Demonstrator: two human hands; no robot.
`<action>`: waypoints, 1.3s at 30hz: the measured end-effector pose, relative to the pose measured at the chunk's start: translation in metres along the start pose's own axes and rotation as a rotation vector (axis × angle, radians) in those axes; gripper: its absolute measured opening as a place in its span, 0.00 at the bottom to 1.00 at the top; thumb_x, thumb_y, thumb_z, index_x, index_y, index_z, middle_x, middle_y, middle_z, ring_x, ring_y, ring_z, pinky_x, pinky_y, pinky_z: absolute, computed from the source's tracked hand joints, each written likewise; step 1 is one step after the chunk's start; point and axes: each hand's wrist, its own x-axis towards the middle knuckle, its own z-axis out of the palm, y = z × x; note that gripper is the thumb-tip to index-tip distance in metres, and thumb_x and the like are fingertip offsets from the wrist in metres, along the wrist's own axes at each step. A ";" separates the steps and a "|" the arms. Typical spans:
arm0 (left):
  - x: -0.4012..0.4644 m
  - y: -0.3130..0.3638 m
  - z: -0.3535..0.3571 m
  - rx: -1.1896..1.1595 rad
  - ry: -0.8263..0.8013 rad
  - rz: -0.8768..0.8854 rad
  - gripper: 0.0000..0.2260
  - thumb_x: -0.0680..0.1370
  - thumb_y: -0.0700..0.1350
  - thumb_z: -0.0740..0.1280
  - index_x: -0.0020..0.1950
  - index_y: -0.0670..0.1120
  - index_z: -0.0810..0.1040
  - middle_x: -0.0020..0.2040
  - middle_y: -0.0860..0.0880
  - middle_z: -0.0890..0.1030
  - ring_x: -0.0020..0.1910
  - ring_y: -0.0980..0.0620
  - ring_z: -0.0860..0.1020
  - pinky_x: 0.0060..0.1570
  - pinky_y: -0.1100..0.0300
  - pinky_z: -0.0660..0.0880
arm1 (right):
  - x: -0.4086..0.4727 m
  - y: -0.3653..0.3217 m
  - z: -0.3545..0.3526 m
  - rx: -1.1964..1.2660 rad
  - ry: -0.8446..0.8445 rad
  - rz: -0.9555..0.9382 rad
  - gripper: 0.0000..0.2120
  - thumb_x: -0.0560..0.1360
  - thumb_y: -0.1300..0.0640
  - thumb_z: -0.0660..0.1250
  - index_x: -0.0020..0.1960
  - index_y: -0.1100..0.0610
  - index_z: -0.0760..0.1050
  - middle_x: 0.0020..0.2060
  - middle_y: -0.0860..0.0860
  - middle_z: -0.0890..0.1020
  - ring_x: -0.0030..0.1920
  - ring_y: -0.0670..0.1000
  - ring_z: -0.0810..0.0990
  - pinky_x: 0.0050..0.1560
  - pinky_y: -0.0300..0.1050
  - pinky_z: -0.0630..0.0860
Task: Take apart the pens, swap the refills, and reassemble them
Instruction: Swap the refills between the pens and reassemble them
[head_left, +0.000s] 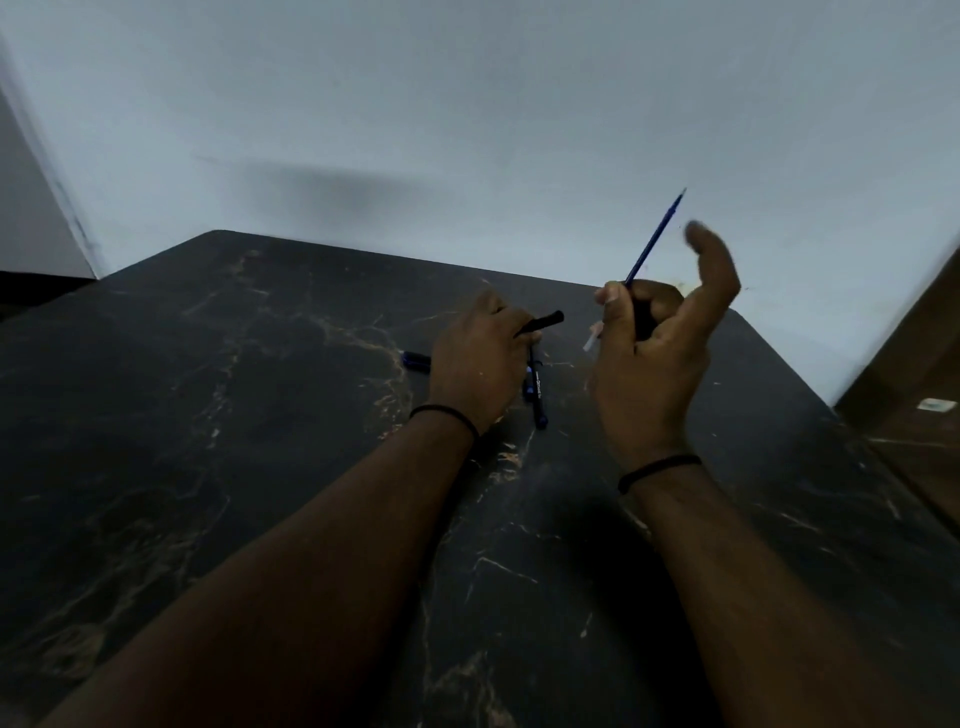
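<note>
While both forearms reach over the dark marbled table (218, 395), each hand is grasping a pen part. Left hand (480, 364) sits low, just above the tabletop, fingers curled round a black pen barrel (543, 322); the barrel's far end sticks out to the right of the knuckles, tilted slightly up. Right hand (654, 358) is raised higher, palm turned toward the camera, thumb and fingers pinching a blue refill (655, 239). Refill runs diagonally: tip points up and far-right against the pale wall (467, 104), pale clear tail (592, 340) pokes out below-left of the grip. One finger of the right hand is lifted off, blurred, just right of the refill shaft.

Between the hands, on the table, lies a dark pen with blue end (537, 395), roughly pointing near-to-far, partly hidden under the left hand's right edge; contact with the hand can't be judged. Left of the left hand, a small blue cap piece (417, 361) rests on the table, half hidden behind the hand.

Black band on each wrist: left (447, 415), right (657, 470). Brown wooden surface (914, 364) at far right edge.
</note>
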 end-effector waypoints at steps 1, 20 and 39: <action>0.000 0.000 0.000 -0.001 0.003 0.000 0.09 0.79 0.48 0.67 0.55 0.46 0.83 0.48 0.47 0.76 0.41 0.49 0.76 0.39 0.54 0.76 | 0.000 0.000 -0.001 -0.022 -0.022 -0.007 0.20 0.80 0.58 0.64 0.69 0.44 0.64 0.40 0.48 0.83 0.36 0.48 0.83 0.40 0.47 0.81; -0.002 0.003 -0.004 -0.016 -0.038 0.038 0.09 0.80 0.48 0.67 0.55 0.46 0.83 0.47 0.47 0.76 0.42 0.49 0.75 0.37 0.58 0.68 | -0.004 0.000 0.007 0.110 -0.045 0.016 0.17 0.80 0.62 0.62 0.60 0.44 0.63 0.46 0.46 0.85 0.51 0.50 0.85 0.53 0.53 0.82; -0.002 0.002 0.003 -0.129 -0.028 0.112 0.08 0.80 0.46 0.65 0.54 0.46 0.82 0.48 0.47 0.79 0.43 0.50 0.76 0.39 0.55 0.74 | -0.011 0.016 0.006 -0.139 -0.312 0.158 0.04 0.79 0.54 0.69 0.54 0.49 0.79 0.50 0.45 0.83 0.53 0.42 0.81 0.55 0.43 0.80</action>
